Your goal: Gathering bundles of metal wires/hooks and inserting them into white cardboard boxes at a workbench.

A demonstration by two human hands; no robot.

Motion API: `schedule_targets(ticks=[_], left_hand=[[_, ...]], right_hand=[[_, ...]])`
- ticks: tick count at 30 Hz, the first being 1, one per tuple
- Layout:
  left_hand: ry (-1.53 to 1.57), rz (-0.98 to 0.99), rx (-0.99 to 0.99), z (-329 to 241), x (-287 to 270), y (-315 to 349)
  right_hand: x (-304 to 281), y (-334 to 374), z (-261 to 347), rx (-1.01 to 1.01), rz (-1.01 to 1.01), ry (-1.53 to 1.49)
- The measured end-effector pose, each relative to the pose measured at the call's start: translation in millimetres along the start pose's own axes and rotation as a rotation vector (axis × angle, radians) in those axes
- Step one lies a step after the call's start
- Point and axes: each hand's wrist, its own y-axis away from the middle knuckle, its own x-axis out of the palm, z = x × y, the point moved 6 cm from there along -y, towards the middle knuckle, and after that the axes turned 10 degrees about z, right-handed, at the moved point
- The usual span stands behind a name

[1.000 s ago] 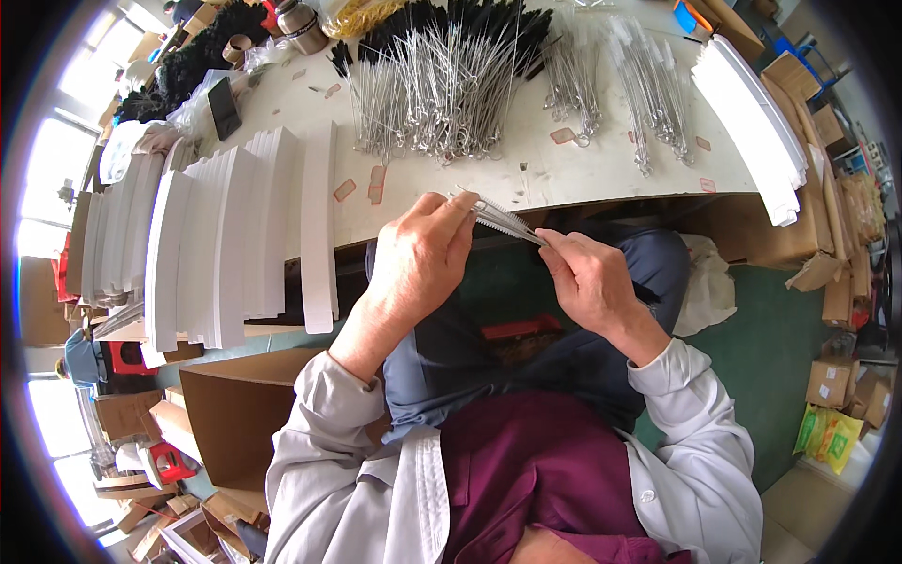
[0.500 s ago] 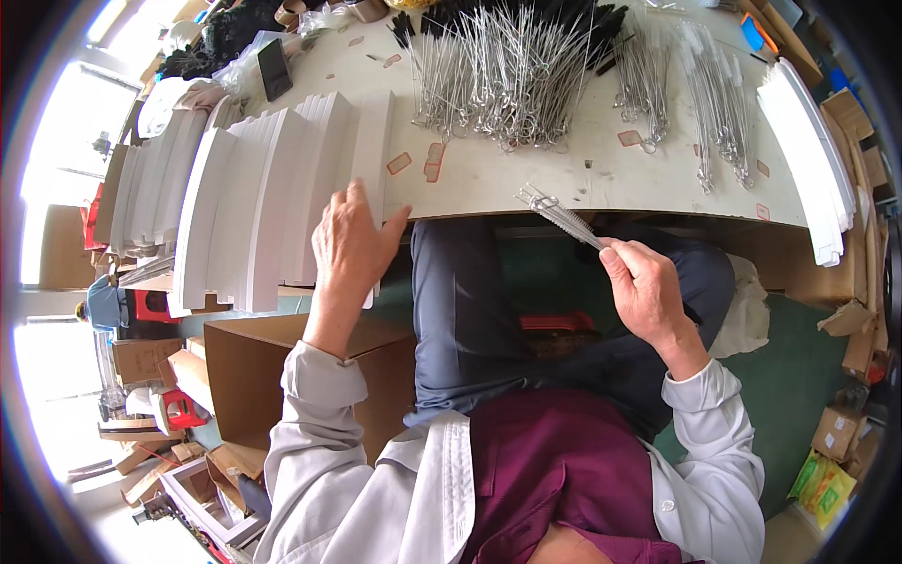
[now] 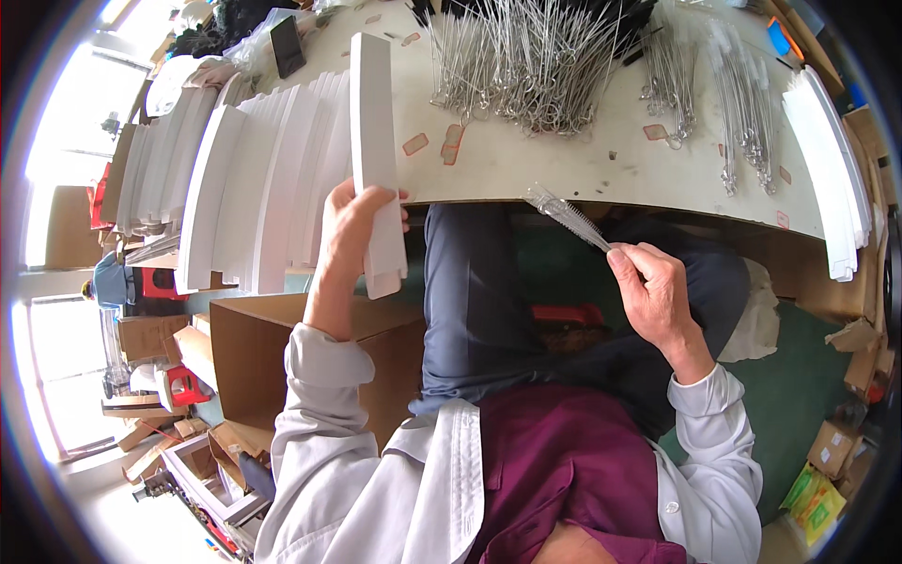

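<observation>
My left hand [image 3: 346, 226] is closed around a long, narrow white box [image 3: 374, 122], thumb across its face. The box stands lengthwise at the table's front edge, just right of a row of similar white boxes [image 3: 282, 179]. In my right hand [image 3: 656, 293], thumb and fingers pinch a few thin wire brushes [image 3: 568, 216] by one end, their bristly ends pointing up and left. They hang over my lap, in front of the table edge. Whether a clear wrapper covers them I cannot tell.
On the pale table [image 3: 526, 169] lies a big heap of looped-wire brushes [image 3: 536, 75], with smaller bundles [image 3: 747, 113] to its right. White flat pieces [image 3: 827, 179] stack at the right edge. A dark phone [image 3: 287, 47] lies far left; an open carton [image 3: 282, 367] stands below.
My left hand has closed on a white box and lifted it away from the row. My right hand still holds the brushes, almost unmoved. The view has shifted slightly.
</observation>
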Motion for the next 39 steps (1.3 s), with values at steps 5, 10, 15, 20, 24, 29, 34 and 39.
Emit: schedule_targets(ticks=[5,10,15,20,24,29,34,39], left_hand=[[0.667,0.143,0.194,-8,23,-14],[0.829,0.143,0.311,-11,46,-24],[0.92,0.12,0.345,-22,62,-20],[1.072,0.15,0.384,-26,76,-13],[1.103,0.178,0.397,-24,82,-9],[1.174,0.11,0.315,-22,97,-1],[1.18,0.077,0.244,-17,115,7],[1.175,0.066,0.219,-10,140,12]], right_hand=[[6,0,14,0.0,0.052,-0.091],[13,1,36,-0.052,0.028,-0.078],[19,5,44,-0.13,0.0,0.022],[26,7,41,-0.138,0.014,0.085],[27,7,40,-0.14,0.034,0.116],[28,8,36,-0.156,0.006,0.174],[32,4,36,-0.153,-0.012,0.22],[38,-11,41,-0.143,-0.018,0.254]])
